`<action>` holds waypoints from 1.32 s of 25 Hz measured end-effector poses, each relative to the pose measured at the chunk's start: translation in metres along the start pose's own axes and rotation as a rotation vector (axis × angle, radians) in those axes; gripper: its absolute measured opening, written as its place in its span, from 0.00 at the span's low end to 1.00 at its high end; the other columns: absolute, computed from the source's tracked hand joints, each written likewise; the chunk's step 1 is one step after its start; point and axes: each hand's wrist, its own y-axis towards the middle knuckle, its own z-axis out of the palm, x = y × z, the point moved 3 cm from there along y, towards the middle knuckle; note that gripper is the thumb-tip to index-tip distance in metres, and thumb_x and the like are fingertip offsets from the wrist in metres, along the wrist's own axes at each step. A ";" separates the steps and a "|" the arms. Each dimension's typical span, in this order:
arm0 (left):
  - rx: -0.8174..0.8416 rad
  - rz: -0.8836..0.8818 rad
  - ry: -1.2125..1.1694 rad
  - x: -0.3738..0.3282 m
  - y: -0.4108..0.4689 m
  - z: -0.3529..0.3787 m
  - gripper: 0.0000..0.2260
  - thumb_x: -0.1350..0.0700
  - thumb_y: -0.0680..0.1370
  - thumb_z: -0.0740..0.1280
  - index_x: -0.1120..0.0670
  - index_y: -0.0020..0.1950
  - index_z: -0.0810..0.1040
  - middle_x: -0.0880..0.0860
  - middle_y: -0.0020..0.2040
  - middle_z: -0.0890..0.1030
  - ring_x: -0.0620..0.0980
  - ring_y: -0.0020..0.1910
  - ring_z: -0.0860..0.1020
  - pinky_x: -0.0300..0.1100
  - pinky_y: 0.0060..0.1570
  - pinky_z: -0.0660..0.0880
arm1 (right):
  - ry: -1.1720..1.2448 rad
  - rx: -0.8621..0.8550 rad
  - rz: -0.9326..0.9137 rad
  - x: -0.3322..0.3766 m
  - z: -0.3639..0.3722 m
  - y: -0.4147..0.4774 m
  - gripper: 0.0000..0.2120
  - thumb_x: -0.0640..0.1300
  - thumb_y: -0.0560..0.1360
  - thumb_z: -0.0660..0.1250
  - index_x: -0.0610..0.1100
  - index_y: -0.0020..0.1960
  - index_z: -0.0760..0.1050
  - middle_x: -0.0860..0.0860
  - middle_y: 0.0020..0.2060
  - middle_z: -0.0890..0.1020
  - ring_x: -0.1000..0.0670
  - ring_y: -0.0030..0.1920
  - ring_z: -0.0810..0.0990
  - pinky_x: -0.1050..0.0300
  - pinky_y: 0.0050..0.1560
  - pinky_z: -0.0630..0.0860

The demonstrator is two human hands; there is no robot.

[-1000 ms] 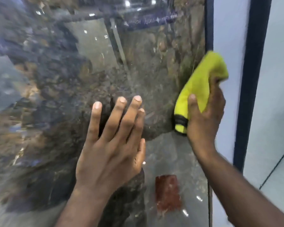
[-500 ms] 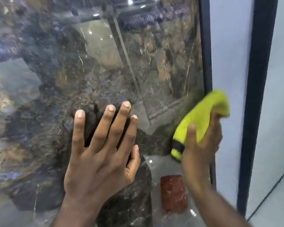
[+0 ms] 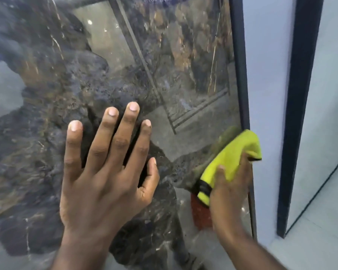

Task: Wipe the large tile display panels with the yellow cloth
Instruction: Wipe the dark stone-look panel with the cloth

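**Pale walls, navy trim, light floor**

A pale blue-grey wall strip (image 3: 267,75) rises on the right. A thin navy edge strip (image 3: 240,65) bounds it on the left and a broader navy post (image 3: 300,94) on the right. Beyond the post stands another pale wall surface (image 3: 334,75), which meets a light grey tiled floor (image 3: 320,248) along a dark line. The light is soft and even.

Left hand (image 3: 105,172) flat on glossy dark marble-pattern tile panel (image 3: 47,94), fingers straight and spread. Right hand (image 3: 230,191) grips bunched yellow cloth (image 3: 232,156) against panel's right edge, beside dark blue frame strip (image 3: 240,65). Red label (image 3: 200,215) on panel just below cloth. Second blue strip (image 3: 299,114) further right, pale wall (image 3: 267,75) between strips.
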 end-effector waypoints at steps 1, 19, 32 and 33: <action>0.005 -0.001 -0.009 0.000 0.000 0.000 0.28 0.46 0.83 0.69 0.55 0.81 0.75 0.57 0.84 0.69 0.59 0.83 0.66 0.67 0.82 0.59 | -0.018 0.062 -0.064 0.011 0.003 -0.010 0.34 0.56 0.79 0.63 0.62 0.84 0.57 0.57 0.85 0.56 0.56 0.84 0.54 0.50 0.84 0.55; 0.057 0.017 0.006 0.001 -0.002 0.000 0.29 0.47 0.84 0.67 0.57 0.83 0.71 0.59 0.85 0.66 0.61 0.84 0.61 0.67 0.83 0.57 | 0.029 -0.026 -0.044 -0.006 -0.011 0.018 0.33 0.48 0.77 0.61 0.68 0.79 0.60 0.60 0.82 0.62 0.57 0.80 0.61 0.44 0.81 0.62; 0.116 -0.186 -0.143 0.087 -0.056 -0.065 0.28 0.47 0.80 0.70 0.53 0.80 0.76 0.56 0.87 0.62 0.60 0.86 0.58 0.67 0.85 0.46 | -0.113 0.073 -0.254 0.011 0.033 -0.104 0.34 0.57 0.76 0.60 0.65 0.81 0.55 0.52 0.85 0.57 0.48 0.85 0.55 0.54 0.84 0.50; 0.112 -0.190 -0.139 0.099 -0.065 -0.072 0.29 0.47 0.80 0.70 0.53 0.81 0.76 0.55 0.87 0.62 0.60 0.86 0.58 0.67 0.85 0.46 | -0.170 0.155 -0.403 0.025 0.046 -0.136 0.35 0.59 0.78 0.61 0.64 0.83 0.53 0.52 0.86 0.55 0.49 0.86 0.53 0.57 0.83 0.48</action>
